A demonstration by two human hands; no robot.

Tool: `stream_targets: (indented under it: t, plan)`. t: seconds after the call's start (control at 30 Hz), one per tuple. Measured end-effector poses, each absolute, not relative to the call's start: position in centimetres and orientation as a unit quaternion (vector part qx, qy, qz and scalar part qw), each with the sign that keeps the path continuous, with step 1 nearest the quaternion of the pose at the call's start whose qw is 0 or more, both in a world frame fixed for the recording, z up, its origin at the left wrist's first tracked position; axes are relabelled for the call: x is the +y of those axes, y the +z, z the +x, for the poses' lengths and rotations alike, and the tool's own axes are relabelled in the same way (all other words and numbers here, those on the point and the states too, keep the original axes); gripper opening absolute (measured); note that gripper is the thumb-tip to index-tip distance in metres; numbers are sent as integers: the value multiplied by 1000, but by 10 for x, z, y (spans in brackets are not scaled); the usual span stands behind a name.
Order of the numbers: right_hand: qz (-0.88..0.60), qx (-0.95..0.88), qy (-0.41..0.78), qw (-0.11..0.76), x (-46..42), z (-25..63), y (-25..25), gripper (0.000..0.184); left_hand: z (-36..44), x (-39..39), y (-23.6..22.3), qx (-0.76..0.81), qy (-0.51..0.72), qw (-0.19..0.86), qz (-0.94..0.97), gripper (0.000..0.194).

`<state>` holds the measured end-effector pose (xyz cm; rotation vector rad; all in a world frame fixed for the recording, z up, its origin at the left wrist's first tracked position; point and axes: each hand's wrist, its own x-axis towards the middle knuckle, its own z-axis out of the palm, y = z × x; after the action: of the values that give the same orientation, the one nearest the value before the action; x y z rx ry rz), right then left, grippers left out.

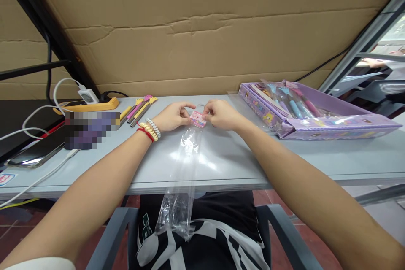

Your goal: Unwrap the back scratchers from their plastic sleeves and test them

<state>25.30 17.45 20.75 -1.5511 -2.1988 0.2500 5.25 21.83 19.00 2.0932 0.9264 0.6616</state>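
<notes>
A small pink printed card [198, 119] is held over the table at the top end of a long clear plastic bag [182, 177]. My left hand [172, 116] pinches the card's left edge with the thumb and bent fingers, the index finger reaching out above it. On the card's right edge, the thumb and fingertips of my right hand [219, 114] are closed. From there the bag trails down over the table edge onto my lap. Whether the card is fixed to the bag cannot be made out.
Several pens with hand-shaped tops [142, 109] lie left of my hands. An open purple box [329, 130] holding wrapped pens stands at right. At left are a yellow power strip [109, 103], white cables and a phone [38, 152]. Cardboard [205, 50] stands behind the table.
</notes>
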Motion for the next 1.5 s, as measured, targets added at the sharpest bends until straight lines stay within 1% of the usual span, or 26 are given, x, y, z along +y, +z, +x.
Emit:
stream_targets:
  t: [0.13, 0.27, 0.4, 0.47, 0.57, 0.7, 0.77, 0.87, 0.93, 1.03, 1.13, 1.2, 1.27, 1.33, 1.5]
  plan:
    - [-571, -786, 89, 218, 173, 252, 210, 12, 53, 220, 188, 362, 251, 377, 815, 46]
    - [-593, -763, 120, 227, 171, 251, 214, 9, 53, 220, 190, 364, 249, 382, 812, 43]
    - [-593, -746, 163, 256, 173, 254, 215, 11, 51, 221, 193, 348, 236, 384, 822, 42]
    - [-592, -737, 165, 280, 175, 255, 213, 11, 50, 221, 195, 334, 233, 381, 830, 42]
    - [-588, -731, 130, 321, 177, 255, 212, 10, 51, 221, 198, 325, 238, 371, 837, 40]
    - [-604, -690, 123, 380, 178, 258, 215, 11, 49, 220, 199, 351, 224, 347, 840, 37]
    - [-618, -650, 128, 423, 178, 263, 219, 12, 45, 223, 198, 373, 208, 335, 840, 37]
    - [-613, -598, 166, 489, 178, 273, 224, 12, 38, 227, 195, 389, 212, 329, 834, 39]
    - [-586, -591, 219, 509, 178, 276, 225, 12, 37, 228, 194, 385, 230, 334, 829, 41]
    - [-513, -639, 297, 490, 177, 273, 220, 10, 39, 226, 195, 375, 238, 352, 824, 42]
    - [-465, -690, 359, 423, 176, 267, 214, 13, 43, 222, 196, 357, 242, 378, 819, 39]
    - [-466, -704, 386, 371, 175, 264, 211, 17, 43, 223, 195, 343, 263, 396, 810, 40]
    - [-474, -713, 396, 332, 174, 263, 211, 19, 41, 226, 193, 336, 290, 411, 796, 43]
    - [-475, -723, 392, 313, 173, 263, 211, 19, 39, 229, 191, 335, 308, 423, 784, 43]
    - [-456, -736, 390, 314, 174, 263, 210, 20, 39, 228, 192, 332, 304, 448, 773, 39]
